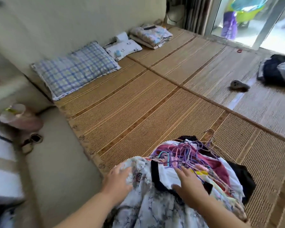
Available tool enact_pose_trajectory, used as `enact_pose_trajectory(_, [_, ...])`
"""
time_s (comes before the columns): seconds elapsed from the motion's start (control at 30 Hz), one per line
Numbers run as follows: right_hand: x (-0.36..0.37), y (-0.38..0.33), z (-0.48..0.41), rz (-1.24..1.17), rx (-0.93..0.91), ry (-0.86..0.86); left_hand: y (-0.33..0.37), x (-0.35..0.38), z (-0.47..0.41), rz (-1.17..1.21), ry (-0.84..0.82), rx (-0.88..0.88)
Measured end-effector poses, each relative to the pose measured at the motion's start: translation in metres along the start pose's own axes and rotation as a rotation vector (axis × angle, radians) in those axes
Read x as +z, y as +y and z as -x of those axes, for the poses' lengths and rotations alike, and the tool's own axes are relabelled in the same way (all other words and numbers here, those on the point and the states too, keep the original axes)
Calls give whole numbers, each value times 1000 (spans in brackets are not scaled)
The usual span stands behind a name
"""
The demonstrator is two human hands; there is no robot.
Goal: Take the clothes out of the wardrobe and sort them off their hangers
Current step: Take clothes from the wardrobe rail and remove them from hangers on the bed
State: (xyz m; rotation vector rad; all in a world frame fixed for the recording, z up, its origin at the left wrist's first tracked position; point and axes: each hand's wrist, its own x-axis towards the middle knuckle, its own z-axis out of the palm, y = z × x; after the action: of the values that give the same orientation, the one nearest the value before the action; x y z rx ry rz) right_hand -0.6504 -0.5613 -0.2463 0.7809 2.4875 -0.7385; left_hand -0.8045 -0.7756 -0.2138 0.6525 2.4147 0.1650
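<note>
Clothes on hangers lie under left hand and right hand, both spread flat.

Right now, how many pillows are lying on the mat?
2: a blue checked pillow by the wall, and a smaller white printed pillow beyond it, beside the folded bedding. None looks hidden.

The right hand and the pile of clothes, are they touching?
Touching. The head view shows the right hand lying flat, fingers spread, on top of the pile of clothes.
</note>
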Motion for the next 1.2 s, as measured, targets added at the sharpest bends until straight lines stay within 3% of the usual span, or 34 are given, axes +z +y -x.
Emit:
enact_pose_trajectory(0.13, [-21,-98,5,64,-302,30,-22,-40,43,99,81,-32])
enact_pose_trajectory(0.33, [-41,-270,43,175,-735,86,-89,-117,142,74,409,-106])
enact_pose_trajectory(0.57, [-23,-465,149,199,-1150,169,-202,-180,307,11,740,-367])
enact_pose_trajectory(0.87, [-16,-640,290,179,-1626,246,-276,-236,493,-73,1106,-690])
enact_pose_trajectory(1.2, [-54,-800,380,-21,-2052,215,-283,-321,610,-530,1399,-1133])
